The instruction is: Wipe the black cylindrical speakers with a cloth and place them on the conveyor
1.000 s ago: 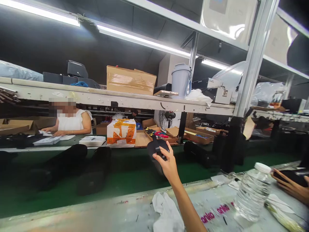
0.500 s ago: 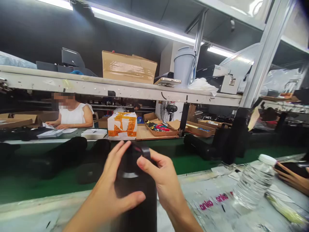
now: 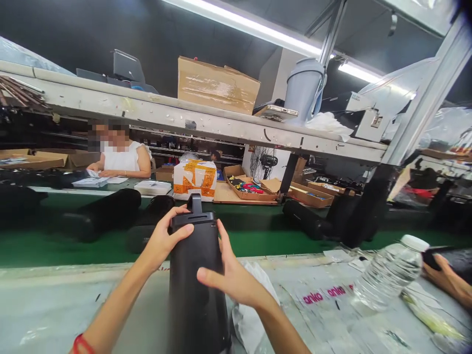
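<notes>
A tall black flask (image 3: pixel 195 290) stands upright in front of me on the grey worktop (image 3: pixel 55 305). My left hand (image 3: pixel 162 241) is wrapped round its lid at the upper left, thumb on the rim. My right hand (image 3: pixel 230 275) grips the flask's right side, thumb across the front. A small black tab sticks up from the lid.
A white cloth (image 3: pixel 250 314) lies behind the flask. A clear water bottle (image 3: pixel 387 275) lies tilted at the right, near another person's hand (image 3: pixel 442 280). Several black flasks (image 3: pixel 106 211) lie on the green belt (image 3: pixel 258 241). A person in white (image 3: pixel 121 157) sits opposite, beside boxes.
The flask was taken from the belt by my right hand, then drawn close. Both hands now hold it upright on the worktop; the left hand has shifted up to the lid.
</notes>
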`<action>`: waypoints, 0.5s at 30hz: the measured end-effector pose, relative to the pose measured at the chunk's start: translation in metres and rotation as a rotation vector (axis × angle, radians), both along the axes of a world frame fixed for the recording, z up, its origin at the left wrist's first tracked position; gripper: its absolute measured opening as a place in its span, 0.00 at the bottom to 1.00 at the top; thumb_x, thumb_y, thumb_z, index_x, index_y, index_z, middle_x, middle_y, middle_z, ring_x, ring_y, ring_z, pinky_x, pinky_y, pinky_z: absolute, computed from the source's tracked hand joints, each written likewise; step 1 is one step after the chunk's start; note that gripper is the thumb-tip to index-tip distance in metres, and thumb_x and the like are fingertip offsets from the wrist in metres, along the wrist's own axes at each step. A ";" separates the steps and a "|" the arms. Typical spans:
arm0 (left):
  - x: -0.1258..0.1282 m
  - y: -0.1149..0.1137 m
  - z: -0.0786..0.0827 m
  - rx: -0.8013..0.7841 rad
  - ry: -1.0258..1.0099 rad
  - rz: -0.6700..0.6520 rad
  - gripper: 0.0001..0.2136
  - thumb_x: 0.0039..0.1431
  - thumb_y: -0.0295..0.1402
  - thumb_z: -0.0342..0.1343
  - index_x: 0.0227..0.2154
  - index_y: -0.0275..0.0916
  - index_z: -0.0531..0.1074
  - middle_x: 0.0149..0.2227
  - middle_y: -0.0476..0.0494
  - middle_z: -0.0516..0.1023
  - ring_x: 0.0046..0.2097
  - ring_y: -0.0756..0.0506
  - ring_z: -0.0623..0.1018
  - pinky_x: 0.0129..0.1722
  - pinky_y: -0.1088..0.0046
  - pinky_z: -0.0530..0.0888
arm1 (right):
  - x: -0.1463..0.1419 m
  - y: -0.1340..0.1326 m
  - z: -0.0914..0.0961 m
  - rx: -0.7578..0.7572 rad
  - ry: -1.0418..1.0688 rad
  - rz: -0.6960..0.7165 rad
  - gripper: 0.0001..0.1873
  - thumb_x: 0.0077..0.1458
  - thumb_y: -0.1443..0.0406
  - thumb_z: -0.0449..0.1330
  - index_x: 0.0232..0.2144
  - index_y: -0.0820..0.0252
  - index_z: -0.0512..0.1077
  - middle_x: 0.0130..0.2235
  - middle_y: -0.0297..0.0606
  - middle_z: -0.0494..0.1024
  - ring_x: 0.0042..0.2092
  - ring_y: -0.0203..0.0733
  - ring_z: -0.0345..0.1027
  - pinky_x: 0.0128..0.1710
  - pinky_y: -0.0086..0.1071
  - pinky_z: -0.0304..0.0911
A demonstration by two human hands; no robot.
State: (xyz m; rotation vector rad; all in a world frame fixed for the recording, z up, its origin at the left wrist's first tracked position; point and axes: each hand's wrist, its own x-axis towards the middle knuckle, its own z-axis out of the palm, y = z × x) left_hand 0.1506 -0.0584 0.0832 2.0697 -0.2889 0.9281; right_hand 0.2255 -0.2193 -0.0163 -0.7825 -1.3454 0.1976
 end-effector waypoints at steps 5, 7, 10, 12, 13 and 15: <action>0.001 0.002 -0.001 -0.017 0.017 -0.011 0.28 0.43 0.52 0.63 0.43 0.41 0.66 0.59 0.43 0.62 0.56 0.35 0.67 0.56 0.60 0.64 | -0.008 0.005 -0.021 0.014 0.097 0.080 0.54 0.54 0.58 0.67 0.66 0.46 0.31 0.67 0.33 0.40 0.65 0.39 0.40 0.65 0.39 0.43; 0.002 0.000 -0.001 -0.009 0.021 -0.016 0.27 0.44 0.52 0.63 0.43 0.41 0.67 0.59 0.44 0.62 0.55 0.36 0.67 0.54 0.62 0.66 | -0.010 0.007 -0.029 0.005 0.146 0.021 0.55 0.53 0.57 0.68 0.66 0.48 0.31 0.66 0.36 0.43 0.65 0.41 0.43 0.64 0.39 0.47; 0.001 -0.004 -0.001 0.009 0.018 -0.020 0.26 0.44 0.52 0.63 0.42 0.41 0.67 0.59 0.44 0.61 0.56 0.36 0.67 0.54 0.62 0.66 | -0.015 0.012 -0.038 0.014 0.225 -0.086 0.55 0.51 0.54 0.68 0.65 0.49 0.34 0.63 0.41 0.52 0.61 0.45 0.52 0.60 0.42 0.54; -0.001 -0.007 -0.001 0.032 0.009 -0.016 0.26 0.44 0.51 0.63 0.42 0.41 0.67 0.60 0.44 0.60 0.56 0.36 0.66 0.55 0.61 0.66 | -0.018 0.014 -0.041 0.027 0.235 -0.134 0.53 0.51 0.54 0.69 0.65 0.46 0.37 0.62 0.40 0.54 0.60 0.47 0.53 0.59 0.43 0.55; -0.003 -0.008 -0.001 0.040 0.006 -0.015 0.26 0.44 0.51 0.63 0.42 0.41 0.67 0.60 0.43 0.60 0.56 0.35 0.66 0.55 0.60 0.65 | -0.019 0.013 -0.042 0.032 0.225 -0.147 0.53 0.51 0.54 0.69 0.65 0.45 0.37 0.62 0.39 0.54 0.60 0.46 0.53 0.59 0.43 0.55; -0.005 -0.009 -0.001 0.042 -0.001 -0.011 0.26 0.43 0.52 0.63 0.41 0.41 0.67 0.59 0.43 0.60 0.56 0.35 0.67 0.55 0.59 0.66 | -0.020 0.011 -0.042 0.037 0.187 -0.153 0.51 0.53 0.54 0.68 0.65 0.44 0.38 0.63 0.36 0.51 0.62 0.44 0.49 0.62 0.41 0.51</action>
